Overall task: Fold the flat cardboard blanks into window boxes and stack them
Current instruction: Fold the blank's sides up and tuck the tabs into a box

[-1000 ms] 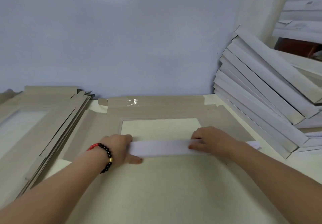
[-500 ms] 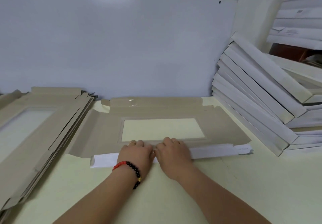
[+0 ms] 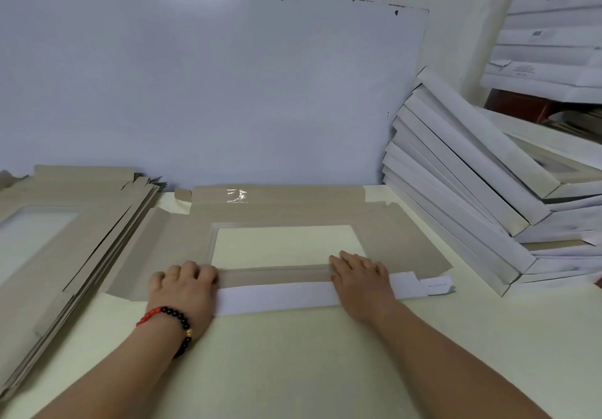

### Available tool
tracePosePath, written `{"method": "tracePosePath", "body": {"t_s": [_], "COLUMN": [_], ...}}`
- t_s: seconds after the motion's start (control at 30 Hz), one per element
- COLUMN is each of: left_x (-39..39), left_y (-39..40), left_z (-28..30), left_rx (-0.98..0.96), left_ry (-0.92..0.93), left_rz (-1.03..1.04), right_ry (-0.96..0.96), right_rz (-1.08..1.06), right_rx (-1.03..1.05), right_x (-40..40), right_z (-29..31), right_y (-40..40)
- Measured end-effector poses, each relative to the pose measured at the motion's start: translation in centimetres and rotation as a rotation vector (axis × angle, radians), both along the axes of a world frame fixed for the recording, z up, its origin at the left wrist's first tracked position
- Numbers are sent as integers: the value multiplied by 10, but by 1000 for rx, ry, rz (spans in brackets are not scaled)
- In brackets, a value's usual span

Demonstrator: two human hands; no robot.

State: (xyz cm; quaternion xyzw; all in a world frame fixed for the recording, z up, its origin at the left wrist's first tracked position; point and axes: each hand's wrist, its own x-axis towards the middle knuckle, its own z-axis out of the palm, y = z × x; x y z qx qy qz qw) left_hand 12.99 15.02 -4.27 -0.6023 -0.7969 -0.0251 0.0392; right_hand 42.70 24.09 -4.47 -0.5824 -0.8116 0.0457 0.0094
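A flat grey-brown cardboard blank [image 3: 384, 233] with a rectangular window lies on the cream table, grey side up. Its near flap [image 3: 277, 296] is folded over toward the window and shows its white side. My left hand [image 3: 182, 288] presses flat on the flap's left end; a red and black bead bracelet is on that wrist. My right hand [image 3: 361, 280] presses flat on the flap toward its right end, fingers straight. A white tab with small print sticks out at the flap's far right.
A pile of flat blanks [image 3: 58, 229] lies at the left. A leaning stack of folded white window boxes [image 3: 462, 171] fills the right side, with more boxes [image 3: 550, 44] above. A white board [image 3: 211, 86] stands behind the table [image 3: 293, 369].
My hands, together at the flap's middle half a second ago, have slid apart to its left and right ends. The view has moved nearer.
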Motion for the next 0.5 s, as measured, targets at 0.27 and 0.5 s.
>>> {"method": "tracePosePath", "body": {"t_s": [0.27,0.5], "left_x": [-37,-63], "left_y": [-10,-19], "left_z": [-9,-11], "left_rx": [38,61], "left_ry": [-93,-108], "left_rz": [139,223], "right_ry": [-35,-74], "right_rz": [-145,-202], "right_rx": [-40,-33], "right_x": [68,114], "right_z": [-2,0], "right_y": [16,22]}}
